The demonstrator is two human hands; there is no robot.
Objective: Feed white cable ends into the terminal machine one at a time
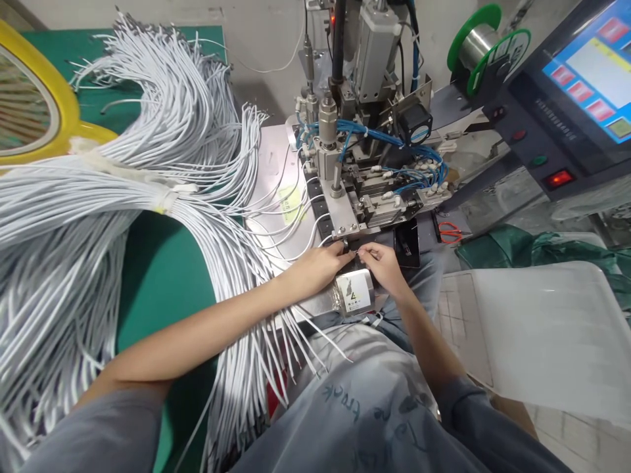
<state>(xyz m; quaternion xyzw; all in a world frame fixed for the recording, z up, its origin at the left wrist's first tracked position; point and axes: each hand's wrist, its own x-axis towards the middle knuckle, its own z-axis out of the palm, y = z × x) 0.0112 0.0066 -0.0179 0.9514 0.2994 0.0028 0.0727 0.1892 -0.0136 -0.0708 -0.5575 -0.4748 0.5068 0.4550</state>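
In the head view, both hands nearly meet at the machine's (pixel 340 210) front edge, fingertips pinched: left (pixel 318 268) and right (pixel 382 263), seemingly on a cable end, though blurred. White cables (pixel 256 263) lie left of the machine.

Lighting is fairly bright, cool, even indoor light, apparently falling from above. Cables (pixel 182 105) are reflecting whitish, fine strands staying mostly readable. Screen (pixel 599 62) is glowing, its labels washing out; red button (pixel 560 178) is glaring. Metal plate (pixel 342 213) is catching pale highlights. Soft shadows are darkening the green counter (pixel 167 263) under the cables. Wide lens is bending and stretching things toward the edges; yellow racket (pixel 69 98) is curving at left. Small detail at the fingertips is looking soft, hard to read.
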